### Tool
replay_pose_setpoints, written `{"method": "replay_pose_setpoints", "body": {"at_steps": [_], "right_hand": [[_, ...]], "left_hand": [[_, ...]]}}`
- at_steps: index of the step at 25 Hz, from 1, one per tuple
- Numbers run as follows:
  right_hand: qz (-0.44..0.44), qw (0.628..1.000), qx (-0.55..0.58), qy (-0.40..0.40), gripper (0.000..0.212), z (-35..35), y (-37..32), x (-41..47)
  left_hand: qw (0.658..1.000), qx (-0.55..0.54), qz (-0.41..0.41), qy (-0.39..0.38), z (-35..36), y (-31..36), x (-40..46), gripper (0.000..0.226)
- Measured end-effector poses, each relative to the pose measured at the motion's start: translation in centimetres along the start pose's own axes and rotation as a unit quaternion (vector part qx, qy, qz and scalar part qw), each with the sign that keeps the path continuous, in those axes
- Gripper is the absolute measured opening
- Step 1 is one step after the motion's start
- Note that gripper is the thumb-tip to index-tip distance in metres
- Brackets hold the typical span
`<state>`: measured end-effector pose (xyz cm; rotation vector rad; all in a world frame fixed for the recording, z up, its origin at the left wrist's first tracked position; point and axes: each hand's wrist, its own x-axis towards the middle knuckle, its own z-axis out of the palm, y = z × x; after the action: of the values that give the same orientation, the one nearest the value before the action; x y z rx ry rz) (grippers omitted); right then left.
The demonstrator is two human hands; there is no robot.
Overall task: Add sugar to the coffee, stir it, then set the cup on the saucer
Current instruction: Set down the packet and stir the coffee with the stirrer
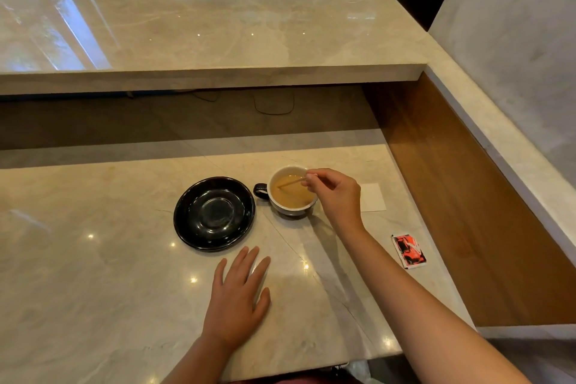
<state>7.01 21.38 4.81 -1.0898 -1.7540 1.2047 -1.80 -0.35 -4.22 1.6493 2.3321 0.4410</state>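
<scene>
A black cup (282,208) with a white inside holds milky coffee and stands on the marble counter, its handle pointing left. My right hand (335,193) hovers over the cup's right rim and pinches a thin wooden stir stick (288,182) whose lower end dips into the coffee. Just left of the cup lies a black saucer (214,213) with nothing on it. My left hand (240,296) rests flat on the counter in front of the saucer, fingers spread. A torn red sugar packet (408,251) lies on the counter to the right.
A white paper napkin (372,197) lies behind my right hand. A raised marble bar top (202,28) runs across the back. A wooden side panel (452,190) borders the counter on the right. The counter's front edge is close to my body.
</scene>
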Motion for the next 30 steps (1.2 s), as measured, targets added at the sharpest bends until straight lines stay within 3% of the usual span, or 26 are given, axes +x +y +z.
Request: {"method": "replay_pose_setpoints", "body": {"at_steps": [4,7,10,13,17,20,24,30], "right_hand": [[-0.1,0.992,-0.067,-0.022,0.013,-0.2,-0.2,0.2],[-0.2,0.961,-0.186,-0.043,0.011,-1.5,-0.3,1.0],[-0.244,0.932,-0.256,-0.075,0.01,-3.4,-0.4,1.4],[-0.221,0.935,-0.259,-0.099,0.009,-5.0,-0.1,1.0],[-0.093,0.983,-0.139,-0.079,0.008,-4.8,1.0,-0.6],[-0.058,0.994,-0.083,-0.039,0.009,-2.9,1.6,-1.5],[-0.109,0.987,-0.114,0.0,0.008,-0.5,0.8,-0.7],[-0.226,0.935,-0.275,-0.005,0.007,-2.6,0.2,1.0]], "left_hand": [[1.0,0.01,0.001,-0.007,0.1,0.0,0.0,0.057],[1.0,0.009,0.004,-0.004,0.0,0.1,-0.1,0.059],[1.0,0.008,0.003,-0.001,0.1,0.0,0.0,0.059],[1.0,0.005,0.0,-0.005,0.2,0.0,0.0,0.06],[1.0,0.006,0.002,-0.009,0.2,0.0,0.0,0.06],[1.0,0.008,-0.001,-0.012,0.1,0.0,0.0,0.06],[1.0,0.001,-0.002,-0.012,0.1,0.0,0.0,0.06],[1.0,-0.004,-0.001,-0.007,0.0,0.1,0.0,0.06]]}}
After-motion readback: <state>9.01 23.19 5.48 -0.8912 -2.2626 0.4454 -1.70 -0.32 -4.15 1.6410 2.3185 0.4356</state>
